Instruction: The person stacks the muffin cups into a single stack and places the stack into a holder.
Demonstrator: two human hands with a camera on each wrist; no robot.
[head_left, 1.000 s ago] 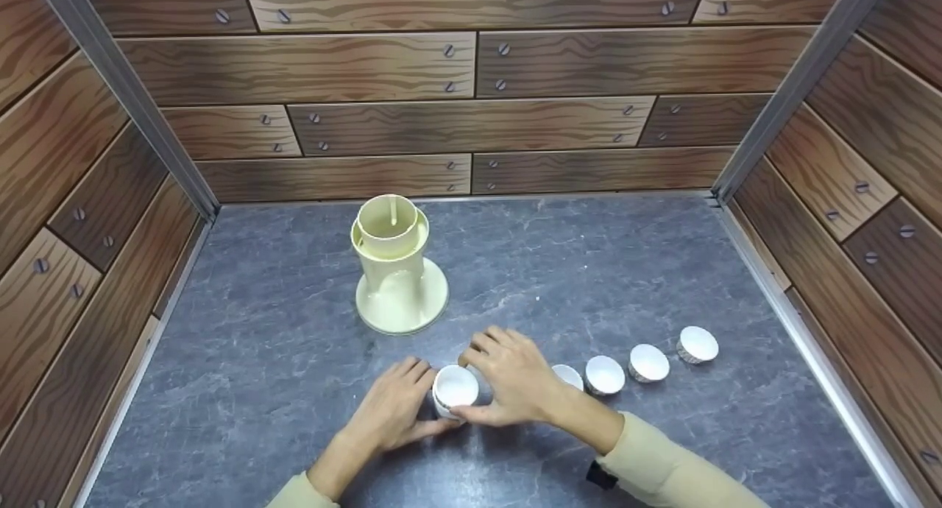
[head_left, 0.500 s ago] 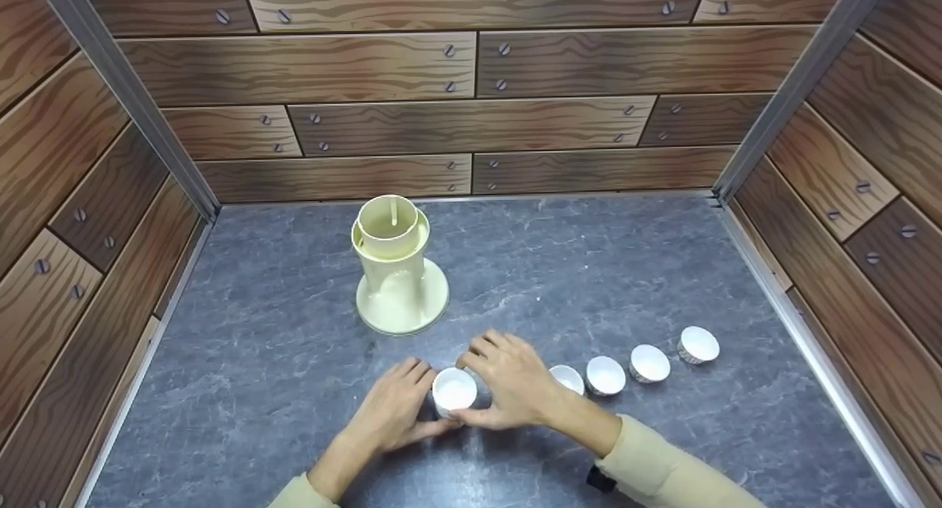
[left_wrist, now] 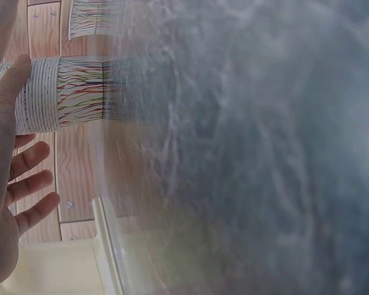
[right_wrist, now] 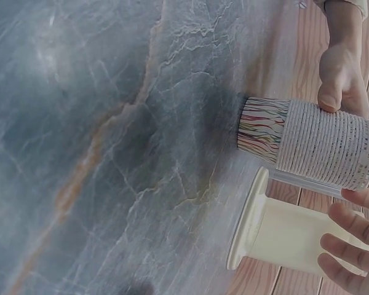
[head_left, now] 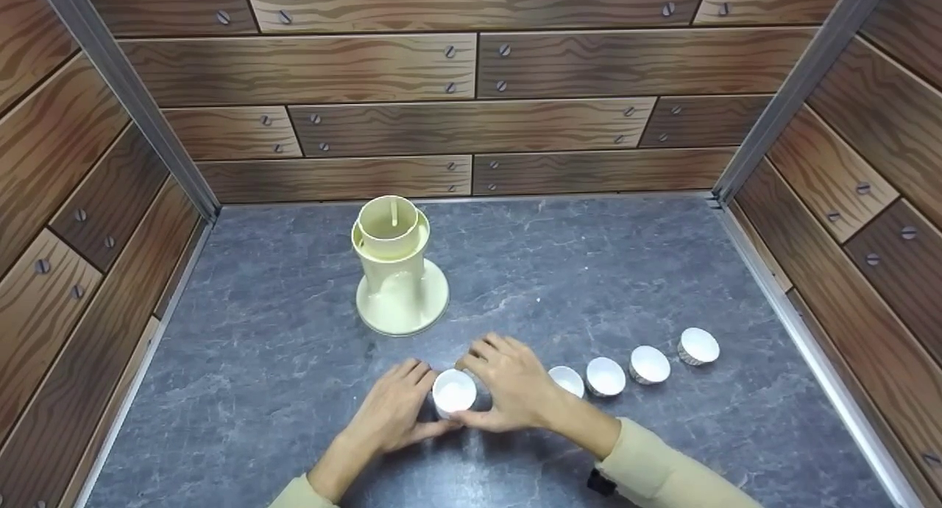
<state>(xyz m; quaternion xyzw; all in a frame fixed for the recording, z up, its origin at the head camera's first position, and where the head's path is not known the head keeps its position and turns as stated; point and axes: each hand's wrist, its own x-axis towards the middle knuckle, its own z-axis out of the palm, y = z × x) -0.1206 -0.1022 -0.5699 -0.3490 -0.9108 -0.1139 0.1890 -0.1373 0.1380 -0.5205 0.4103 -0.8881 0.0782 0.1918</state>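
Note:
A stack of nested cups (head_left: 454,392), white inside, stands on the dark table between the two hands. Its closely packed rims and the colored wavy lines on the lowest cup show on the stack (left_wrist: 40,98) in the left wrist view. My left hand (head_left: 394,403) holds the stack from the left, thumb against its side, with several fingers spread behind. From the right, my right hand (head_left: 511,383) grips near the top, thumb at the front rim and forefinger at the back; its other fingers (right_wrist: 350,249) are loosely bent in the right wrist view.
Several single cups (head_left: 606,377) stand in a slanting row to the right, the nearest partly behind the right wrist. A pale yellow cylindrical stand (head_left: 397,302) with a round base is behind the hands. Wood-patterned walls (head_left: 471,125) enclose the table (head_left: 257,309).
The top cup has sunk down into the stack, and its rim sits slightly lower. Both hands have stayed almost in place around it.

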